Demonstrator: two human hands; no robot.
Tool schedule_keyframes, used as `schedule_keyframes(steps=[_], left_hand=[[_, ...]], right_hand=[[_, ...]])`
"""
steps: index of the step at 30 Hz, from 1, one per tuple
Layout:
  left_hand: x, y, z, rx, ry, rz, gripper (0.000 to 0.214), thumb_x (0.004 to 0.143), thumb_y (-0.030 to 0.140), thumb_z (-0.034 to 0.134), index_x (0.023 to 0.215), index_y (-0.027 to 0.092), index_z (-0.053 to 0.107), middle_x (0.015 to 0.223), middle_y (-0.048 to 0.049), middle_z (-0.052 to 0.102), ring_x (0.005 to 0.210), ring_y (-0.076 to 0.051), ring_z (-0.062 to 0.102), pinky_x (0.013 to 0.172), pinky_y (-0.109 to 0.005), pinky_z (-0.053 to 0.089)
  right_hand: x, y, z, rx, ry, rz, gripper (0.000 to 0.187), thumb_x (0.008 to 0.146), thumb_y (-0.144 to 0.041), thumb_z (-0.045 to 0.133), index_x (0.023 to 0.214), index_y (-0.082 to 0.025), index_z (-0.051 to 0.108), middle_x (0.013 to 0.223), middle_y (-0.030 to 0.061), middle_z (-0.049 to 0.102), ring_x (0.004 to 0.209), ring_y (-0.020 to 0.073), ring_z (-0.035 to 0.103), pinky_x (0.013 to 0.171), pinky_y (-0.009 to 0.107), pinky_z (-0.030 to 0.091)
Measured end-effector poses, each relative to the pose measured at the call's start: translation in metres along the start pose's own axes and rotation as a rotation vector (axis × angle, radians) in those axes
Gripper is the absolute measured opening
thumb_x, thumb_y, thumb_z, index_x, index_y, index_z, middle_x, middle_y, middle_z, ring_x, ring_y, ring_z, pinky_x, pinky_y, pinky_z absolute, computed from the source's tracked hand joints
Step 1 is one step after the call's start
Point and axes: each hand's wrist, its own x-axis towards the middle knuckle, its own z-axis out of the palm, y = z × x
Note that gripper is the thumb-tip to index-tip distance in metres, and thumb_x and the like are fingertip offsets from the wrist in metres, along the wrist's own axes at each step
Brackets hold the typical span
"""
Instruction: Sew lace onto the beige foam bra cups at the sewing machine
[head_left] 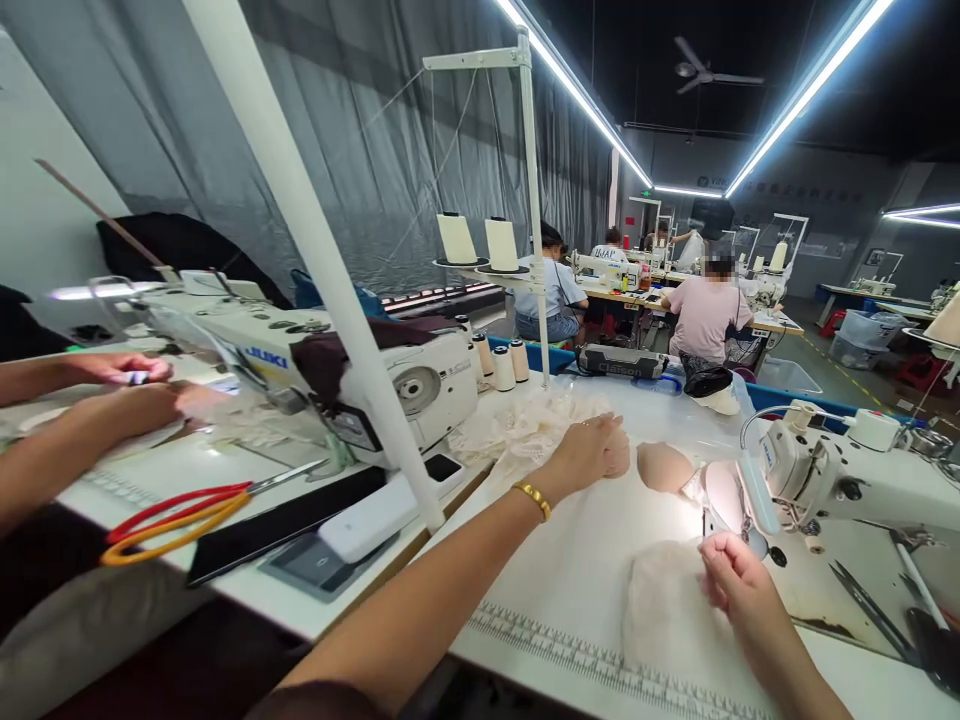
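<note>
Nearest: bare left forearm (427,610), yellow-gold bracelet (532,499) at wrist, stretched over the white worktop (555,570). Left hand (589,452): fingers bent over a small beige fabric piece (619,458), beside crumpled cream lace (517,425); firmness of grip impossible to tell. Right hand (735,575): thumb and forefinger together, beside a slim dark object (703,522); hold on it unclear. Below: pale sheer fabric patch (660,612), partly beneath right hand.

Principal item: smooth tan moulded cup (664,467), on the worktop between the hands, next to a pale pinkish cup (721,484) under the lit head of the white sewing machine (791,470). Join between cups: not clear.

Possible faults, by judgement: cups dragged askew, from uneven pull by the two hands; lace or patch caught up, from lying loose so close; fingertips nicked, from nearness to the machine head.

Orientation: tan cup with long axis roughly sideways, narrower end apparently towards the machine, domed face apparently upward.
</note>
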Motion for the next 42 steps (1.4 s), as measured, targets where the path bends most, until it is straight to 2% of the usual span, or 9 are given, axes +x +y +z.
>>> schedule_keyframes(steps=[6, 13, 18, 25, 28, 31, 34, 38, 42], left_hand=[[0.024, -0.007, 0.0, 0.077, 0.008, 0.04, 0.015, 0.085, 0.021, 0.058, 0.072, 0.022, 0.065, 0.084, -0.0069, 0.075, 0.086, -0.025, 0.068, 0.087, -0.035, 0.051], [-0.004, 0.029, -0.014, -0.069, 0.312, -0.071, 0.015, 0.092, 0.029, 0.047, 0.092, 0.021, 0.06, 0.095, -0.0074, 0.067, 0.091, -0.024, 0.062, 0.082, -0.035, 0.05], [-0.056, 0.068, -0.005, -0.632, 0.039, -0.186, 0.019, 0.079, 0.039, 0.062, 0.079, 0.02, 0.057, 0.072, 0.0025, 0.054, 0.066, -0.015, 0.051, 0.058, -0.025, 0.041], [-0.086, 0.079, 0.024, -0.543, -0.044, -0.237, 0.014, 0.075, 0.032, 0.058, 0.071, 0.022, 0.05, 0.07, 0.0029, 0.052, 0.069, -0.017, 0.051, 0.061, -0.028, 0.041], [-0.084, 0.084, 0.012, -0.367, -0.18, -0.124, 0.013, 0.076, 0.031, 0.062, 0.08, 0.022, 0.054, 0.082, -0.0007, 0.062, 0.077, -0.021, 0.059, 0.07, -0.033, 0.05], [-0.071, 0.096, -0.006, -0.294, -0.279, 0.102, 0.045, 0.079, 0.036, 0.071, 0.119, 0.019, 0.059, 0.126, -0.012, 0.065, 0.116, -0.032, 0.06, 0.1, -0.046, 0.048], [-0.05, 0.105, -0.009, -0.433, -0.647, 0.364, 0.072, 0.078, 0.046, 0.078, 0.14, 0.022, 0.05, 0.146, -0.0124, 0.056, 0.133, -0.034, 0.051, 0.112, -0.047, 0.04], [-0.029, 0.103, 0.008, -0.607, -1.051, 0.374, 0.052, 0.072, 0.054, 0.082, 0.107, 0.022, 0.059, 0.098, 0.0006, 0.064, 0.093, -0.021, 0.06, 0.082, -0.031, 0.049], [-0.028, 0.097, 0.013, -0.598, -0.86, 0.346, 0.031, 0.082, 0.042, 0.071, 0.083, 0.021, 0.048, 0.076, 0.0055, 0.049, 0.068, -0.012, 0.047, 0.059, -0.023, 0.036]], right_hand=[[-0.008, -0.016, 0.009, -0.033, 0.038, 0.002, 0.045, 0.086, -0.067, 0.068, 0.082, -0.023, 0.062, 0.065, -0.0022, 0.056, 0.062, 0.0181, 0.052, 0.059, 0.03, 0.039], [-0.008, -0.028, 0.006, 0.044, 0.041, 0.064, 0.048, 0.081, -0.068, 0.074, 0.087, -0.021, 0.066, 0.066, -0.0022, 0.06, 0.065, 0.0176, 0.057, 0.068, 0.032, 0.047], [-0.011, -0.03, 0.005, 0.126, 0.039, 0.085, 0.063, 0.083, -0.08, 0.061, 0.096, -0.019, 0.069, 0.081, 0.0052, 0.069, 0.072, 0.0192, 0.065, 0.067, 0.031, 0.05], [-0.026, -0.036, 0.005, -0.022, -0.005, -0.012, 0.051, 0.081, -0.067, 0.074, 0.099, -0.02, 0.068, 0.082, 0.0038, 0.07, 0.078, 0.0212, 0.066, 0.072, 0.033, 0.051], [-0.031, -0.046, 0.006, -0.151, 0.006, -0.071, 0.036, 0.087, -0.056, 0.07, 0.095, -0.021, 0.066, 0.079, 0.0021, 0.068, 0.075, 0.02, 0.063, 0.069, 0.032, 0.048], [-0.039, -0.064, 0.008, -0.349, -0.06, -0.121, 0.023, 0.092, -0.044, 0.064, 0.097, -0.022, 0.068, 0.077, -0.0004, 0.064, 0.073, 0.0176, 0.057, 0.068, 0.03, 0.043], [-0.05, -0.088, 0.007, -0.512, -0.204, -0.196, 0.014, 0.096, -0.031, 0.058, 0.098, -0.023, 0.07, 0.077, -0.0015, 0.062, 0.073, 0.0161, 0.055, 0.067, 0.028, 0.041], [-0.064, -0.117, -0.002, -0.669, -0.265, -0.269, 0.011, 0.097, -0.023, 0.058, 0.098, -0.024, 0.069, 0.076, -0.0027, 0.063, 0.07, 0.0149, 0.055, 0.065, 0.026, 0.04], [-0.067, -0.123, -0.007, -0.846, -0.067, -0.504, 0.012, 0.098, -0.016, 0.054, 0.093, -0.023, 0.063, 0.078, -0.0017, 0.064, 0.069, 0.015, 0.056, 0.062, 0.026, 0.041]])
